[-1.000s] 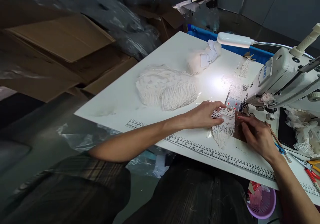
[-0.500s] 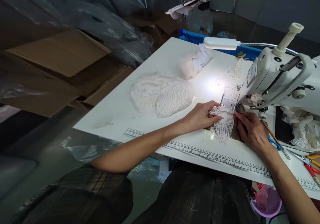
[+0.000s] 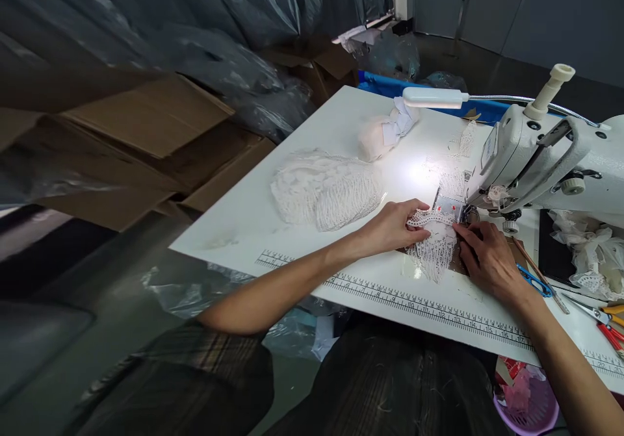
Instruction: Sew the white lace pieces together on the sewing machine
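A white lace strip [image 3: 431, 254], with a scalloped band on top and a fringe-like lower part, lies just in front of the sewing machine's metal plate [image 3: 447, 207]. My left hand [image 3: 390, 229] pinches the band's left end between thumb and fingers. At the right end, close to the presser foot, my right hand [image 3: 490, 260] has its curled fingertips on the lace edge. The white sewing machine [image 3: 517, 147] stands beyond and to the right of my hands. More lace [image 3: 451, 176] lies behind the plate.
Bundled white lace [image 3: 326, 189] and a wrapped pale roll [image 3: 385, 134] lie left on the white table [image 3: 234, 228]. A lamp [image 3: 433, 97] hangs over it. Blue scissors [image 3: 535, 283], yellow-handled scissors [image 3: 611, 309] and fabric scraps [image 3: 592, 254] lie right. Cardboard boxes [image 3: 151, 114] stand left.
The head view has shifted slightly, moving the table rightward and down in the picture. My right fingertips sit a little farther left along the lace band. Both hands remain on the lace.
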Action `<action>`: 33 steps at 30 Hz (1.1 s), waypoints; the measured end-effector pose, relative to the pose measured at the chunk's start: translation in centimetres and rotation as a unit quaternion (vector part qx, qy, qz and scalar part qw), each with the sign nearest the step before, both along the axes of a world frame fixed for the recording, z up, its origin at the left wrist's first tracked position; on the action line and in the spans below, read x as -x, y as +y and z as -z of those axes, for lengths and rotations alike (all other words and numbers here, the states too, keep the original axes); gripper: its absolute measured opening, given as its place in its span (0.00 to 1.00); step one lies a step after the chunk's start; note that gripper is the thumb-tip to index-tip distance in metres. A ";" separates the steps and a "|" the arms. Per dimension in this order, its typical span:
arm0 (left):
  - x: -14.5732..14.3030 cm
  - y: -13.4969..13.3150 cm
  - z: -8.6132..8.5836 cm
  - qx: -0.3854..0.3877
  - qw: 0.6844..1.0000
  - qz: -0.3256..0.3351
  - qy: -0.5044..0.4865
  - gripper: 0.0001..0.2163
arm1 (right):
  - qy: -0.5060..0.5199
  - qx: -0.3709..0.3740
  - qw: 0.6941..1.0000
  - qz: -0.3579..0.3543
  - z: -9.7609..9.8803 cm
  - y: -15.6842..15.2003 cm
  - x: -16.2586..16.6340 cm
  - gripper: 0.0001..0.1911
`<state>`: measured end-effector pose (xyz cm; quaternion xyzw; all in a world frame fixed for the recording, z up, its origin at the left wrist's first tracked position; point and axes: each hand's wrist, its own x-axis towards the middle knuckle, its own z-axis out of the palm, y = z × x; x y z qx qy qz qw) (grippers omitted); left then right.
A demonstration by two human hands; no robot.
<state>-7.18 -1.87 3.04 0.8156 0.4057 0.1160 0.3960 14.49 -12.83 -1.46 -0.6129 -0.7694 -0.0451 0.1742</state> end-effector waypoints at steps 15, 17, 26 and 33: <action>-0.1 0.2 0.8 0.026 0.999 0.013 -0.038 0.24 | 0.030 0.009 0.999 -0.008 -0.2 -0.4 0.0 0.22; 0.0 0.2 0.8 0.036 0.999 0.011 -0.035 0.24 | 0.038 0.015 0.999 -0.006 -0.1 -0.4 -0.1 0.22; -0.2 0.2 0.5 0.056 0.998 -0.003 -0.019 0.24 | 0.065 0.014 0.995 -0.069 -1.0 -1.5 -0.7 0.21; -0.1 0.2 0.4 0.067 0.998 -0.009 -0.020 0.25 | 0.040 0.027 0.996 -0.080 -1.2 -1.8 -0.7 0.19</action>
